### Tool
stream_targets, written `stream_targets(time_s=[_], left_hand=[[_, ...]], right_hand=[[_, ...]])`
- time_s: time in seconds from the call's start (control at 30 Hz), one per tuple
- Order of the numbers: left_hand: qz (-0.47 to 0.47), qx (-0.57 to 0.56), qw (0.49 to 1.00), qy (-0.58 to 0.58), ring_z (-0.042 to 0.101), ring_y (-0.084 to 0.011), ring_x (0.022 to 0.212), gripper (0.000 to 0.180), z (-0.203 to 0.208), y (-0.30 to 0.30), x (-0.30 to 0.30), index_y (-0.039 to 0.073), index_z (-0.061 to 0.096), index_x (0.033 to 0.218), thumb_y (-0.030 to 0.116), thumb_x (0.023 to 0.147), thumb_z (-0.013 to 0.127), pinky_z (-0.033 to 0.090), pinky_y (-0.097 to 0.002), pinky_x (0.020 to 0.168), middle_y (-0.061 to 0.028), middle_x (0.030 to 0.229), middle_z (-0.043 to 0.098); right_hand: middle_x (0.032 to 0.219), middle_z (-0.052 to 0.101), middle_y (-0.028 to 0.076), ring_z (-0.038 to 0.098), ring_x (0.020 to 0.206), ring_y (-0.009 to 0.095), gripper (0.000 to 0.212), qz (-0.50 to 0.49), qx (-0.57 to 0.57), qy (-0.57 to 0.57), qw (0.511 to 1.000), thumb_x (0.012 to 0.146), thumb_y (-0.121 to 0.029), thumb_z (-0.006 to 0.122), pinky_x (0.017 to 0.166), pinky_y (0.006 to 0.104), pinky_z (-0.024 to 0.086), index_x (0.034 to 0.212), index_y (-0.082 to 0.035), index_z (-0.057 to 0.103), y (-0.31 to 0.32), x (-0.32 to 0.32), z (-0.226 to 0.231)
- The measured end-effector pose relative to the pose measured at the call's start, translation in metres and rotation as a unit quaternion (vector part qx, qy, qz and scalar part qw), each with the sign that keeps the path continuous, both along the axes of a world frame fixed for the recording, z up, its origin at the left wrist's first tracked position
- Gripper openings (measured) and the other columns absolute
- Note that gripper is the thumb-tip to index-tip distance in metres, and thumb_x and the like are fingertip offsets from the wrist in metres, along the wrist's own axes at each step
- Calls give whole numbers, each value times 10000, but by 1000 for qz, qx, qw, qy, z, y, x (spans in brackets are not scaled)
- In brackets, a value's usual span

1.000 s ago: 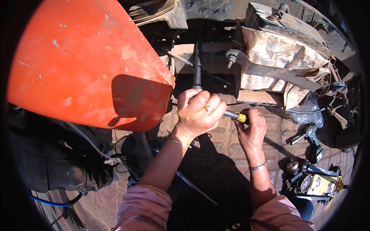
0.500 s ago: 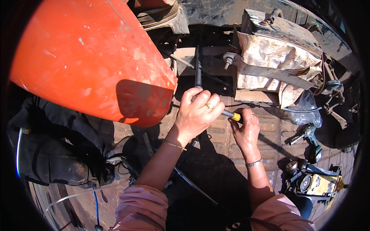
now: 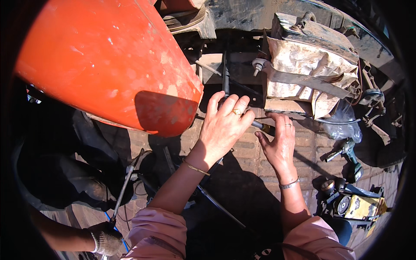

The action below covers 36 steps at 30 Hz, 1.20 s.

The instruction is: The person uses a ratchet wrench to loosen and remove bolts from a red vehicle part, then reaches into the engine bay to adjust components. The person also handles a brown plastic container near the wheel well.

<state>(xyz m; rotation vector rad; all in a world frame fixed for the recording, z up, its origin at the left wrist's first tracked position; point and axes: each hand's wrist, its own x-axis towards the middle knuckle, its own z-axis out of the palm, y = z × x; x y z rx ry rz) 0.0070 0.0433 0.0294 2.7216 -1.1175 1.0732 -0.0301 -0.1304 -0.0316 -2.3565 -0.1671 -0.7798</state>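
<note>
A long-handled socket wrench (image 3: pixel 256 124) reaches across the middle, with a dark extension bar (image 3: pixel 225 78) running from its head away under the vehicle frame. My left hand (image 3: pixel 227 125) is curled over the wrench's head, its fingers somewhat spread. Loosely round the dark grip at the handle's right end is my right hand (image 3: pixel 279 141), thumb and fingers on either side of the grip. The extension bar's far end is lost in shadow, and my left hand covers the wrench's head.
A large orange panel (image 3: pixel 117 65) overhangs the left. At right stand a strapped, foil-wrapped box (image 3: pixel 310 65), a cordless impact wrench (image 3: pixel 348 156) and a yellow-and-black device (image 3: pixel 363 206). At lower left another person's gloved hand (image 3: pixel 106 238) holds a metal bar (image 3: pixel 123 190).
The fingers of my left hand have spread and loosened over the wrench's head, and my right hand's grip has opened a little. Another person's gloved hand with a metal bar has appeared at lower left.
</note>
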Motion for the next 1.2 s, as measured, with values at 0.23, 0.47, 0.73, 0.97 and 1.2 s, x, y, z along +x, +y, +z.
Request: stream_targets(time_s=[0.23,0.47,0.73,0.97,1.2], left_hand=[[12,14,1000,25,514,-236,1181,280,9,3,-6,157,658,1062,105,788,643,321,-501,1071,-40,1252,575],[14,26,998,58,460,-257,1240,478,34,-11,-32,171,639,1152,188,703,803,256,-520,1115,-33,1322,523],[-214,-103,966,104,516,-216,1117,291,52,-58,-68,218,729,974,178,695,799,354,-467,1042,8,1194,654],[-375,-61,855,353,554,-258,1098,213,-2,-105,-104,81,652,994,179,806,665,463,-468,996,-93,1173,596],[-136,-13,751,646,585,-282,1038,290,-38,-73,-176,84,618,1075,171,800,656,438,-423,907,-106,1050,613]], right_hand=[[1079,594,95,570,1037,302,529,37,-6,23,999,694,-114,832,878,416,445,1155,-88,573,-4,-15,31],[1034,629,112,617,992,324,396,18,49,-24,998,736,-37,776,846,403,499,1091,-58,604,-26,-34,63],[1026,602,72,598,911,245,305,111,-258,158,946,790,-87,674,766,348,486,1086,-56,608,-110,-105,57],[1043,623,129,602,941,287,292,90,-218,323,917,783,-86,630,789,420,482,1070,-33,634,-141,-200,42],[1061,622,119,599,992,319,354,170,-140,372,902,768,-137,700,839,436,479,1096,-59,592,-142,-183,16]])
